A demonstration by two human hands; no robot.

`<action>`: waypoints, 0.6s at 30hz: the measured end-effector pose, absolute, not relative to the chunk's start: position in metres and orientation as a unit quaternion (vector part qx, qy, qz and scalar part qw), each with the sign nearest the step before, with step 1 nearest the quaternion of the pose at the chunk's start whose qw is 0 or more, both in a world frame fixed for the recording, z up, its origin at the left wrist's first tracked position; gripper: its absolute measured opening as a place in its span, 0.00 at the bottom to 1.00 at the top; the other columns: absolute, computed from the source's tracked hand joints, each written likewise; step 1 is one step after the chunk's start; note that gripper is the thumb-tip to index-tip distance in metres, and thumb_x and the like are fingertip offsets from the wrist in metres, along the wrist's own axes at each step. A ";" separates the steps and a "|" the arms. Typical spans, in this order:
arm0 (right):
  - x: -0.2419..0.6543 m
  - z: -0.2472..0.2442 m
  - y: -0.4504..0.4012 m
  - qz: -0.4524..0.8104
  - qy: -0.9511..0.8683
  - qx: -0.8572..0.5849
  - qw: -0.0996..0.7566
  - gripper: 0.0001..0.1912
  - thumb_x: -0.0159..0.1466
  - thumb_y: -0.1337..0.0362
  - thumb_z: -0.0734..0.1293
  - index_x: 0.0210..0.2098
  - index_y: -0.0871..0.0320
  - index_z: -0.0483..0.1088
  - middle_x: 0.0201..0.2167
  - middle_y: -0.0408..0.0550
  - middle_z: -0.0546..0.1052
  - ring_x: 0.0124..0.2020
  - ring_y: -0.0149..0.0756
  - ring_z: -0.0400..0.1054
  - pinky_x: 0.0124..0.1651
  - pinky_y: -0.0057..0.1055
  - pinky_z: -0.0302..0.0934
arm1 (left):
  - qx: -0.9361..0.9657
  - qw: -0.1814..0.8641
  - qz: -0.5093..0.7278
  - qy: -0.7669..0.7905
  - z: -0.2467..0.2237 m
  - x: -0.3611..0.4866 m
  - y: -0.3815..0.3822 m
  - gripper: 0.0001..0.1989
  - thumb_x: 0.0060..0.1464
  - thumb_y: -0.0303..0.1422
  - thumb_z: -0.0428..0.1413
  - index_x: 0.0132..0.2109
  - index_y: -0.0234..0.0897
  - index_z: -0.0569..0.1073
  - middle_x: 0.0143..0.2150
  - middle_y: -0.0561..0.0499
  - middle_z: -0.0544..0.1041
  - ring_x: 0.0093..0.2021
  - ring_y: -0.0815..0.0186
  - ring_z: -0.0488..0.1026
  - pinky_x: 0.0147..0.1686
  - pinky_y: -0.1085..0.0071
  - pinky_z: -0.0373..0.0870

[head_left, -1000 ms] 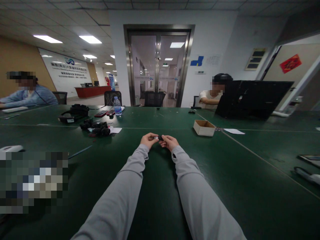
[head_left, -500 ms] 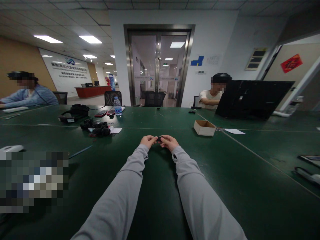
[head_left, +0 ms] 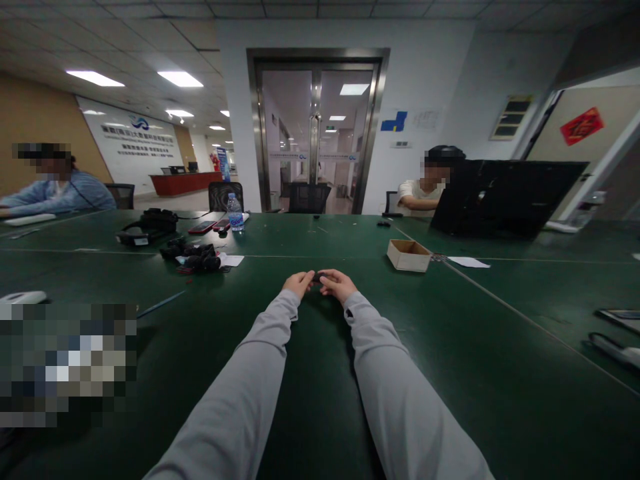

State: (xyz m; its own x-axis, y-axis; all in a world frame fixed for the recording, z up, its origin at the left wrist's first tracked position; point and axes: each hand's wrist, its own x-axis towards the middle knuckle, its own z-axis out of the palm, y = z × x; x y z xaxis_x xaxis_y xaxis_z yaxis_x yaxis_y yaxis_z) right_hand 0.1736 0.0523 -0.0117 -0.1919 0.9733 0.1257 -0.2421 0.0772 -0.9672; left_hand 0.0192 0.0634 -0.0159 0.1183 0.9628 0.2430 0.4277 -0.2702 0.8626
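Note:
Between my two hands is a small black object (head_left: 318, 277), too small to name, held just above the green table (head_left: 320, 373). The fingertips of my left hand (head_left: 299, 284) pinch its left end. From the other side, my right hand (head_left: 339, 286) grips its right end with thumb and fingers. Both forearms, in grey sleeves, reach forward over the table. My fingers cover part of the object.
An open cardboard box (head_left: 409, 256) stands to the right beside white paper (head_left: 469, 263). Left lie black gear (head_left: 197, 256), a headset (head_left: 145, 227) and a water bottle (head_left: 235, 215). A large black screen (head_left: 505, 200) stands back right. Two people sit across the table.
Both hands stay in nearly the same place on the black object. My left hand has shifted very slightly to the right, and the fingers have moved a little.

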 end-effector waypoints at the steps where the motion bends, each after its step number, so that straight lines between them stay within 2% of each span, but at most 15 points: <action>1: 0.173 -0.011 0.053 0.577 -0.504 -0.368 0.527 0.14 0.49 0.66 0.72 0.33 0.62 0.68 0.21 0.44 0.73 0.17 0.27 0.66 0.19 0.20 0.63 | 0.681 0.314 0.422 0.510 -0.016 0.019 0.063 0.23 0.49 0.50 0.44 0.25 0.35 0.69 0.19 0.54 0.68 0.21 0.71 0.64 0.23 0.76 0.59; 7: 0.171 -0.009 0.052 0.582 -0.471 -0.388 0.537 0.10 0.53 0.65 0.71 0.29 0.63 0.66 0.17 0.47 0.72 0.14 0.27 0.65 0.17 0.19 0.62 | 0.665 0.318 0.494 0.461 -0.015 0.022 0.059 0.12 0.44 0.40 0.54 0.30 0.35 0.69 0.23 0.55 0.69 0.25 0.71 0.65 0.27 0.76 0.62; 12: 0.171 -0.007 0.050 0.590 -0.471 -0.383 0.533 0.11 0.54 0.64 0.70 0.29 0.64 0.65 0.17 0.48 0.73 0.14 0.28 0.65 0.16 0.20 0.61 | 0.637 0.378 0.534 0.408 -0.010 0.021 0.056 0.13 0.40 0.37 0.58 0.32 0.33 0.68 0.26 0.52 0.70 0.27 0.71 0.67 0.30 0.74 0.64; 18: 0.172 -0.007 0.051 0.597 -0.469 -0.380 0.528 0.12 0.55 0.61 0.69 0.28 0.64 0.65 0.17 0.50 0.73 0.14 0.28 0.65 0.17 0.20 0.61 | 0.628 0.398 0.545 0.388 -0.006 0.021 0.054 0.15 0.38 0.37 0.60 0.32 0.32 0.69 0.29 0.50 0.72 0.29 0.70 0.69 0.33 0.73 0.66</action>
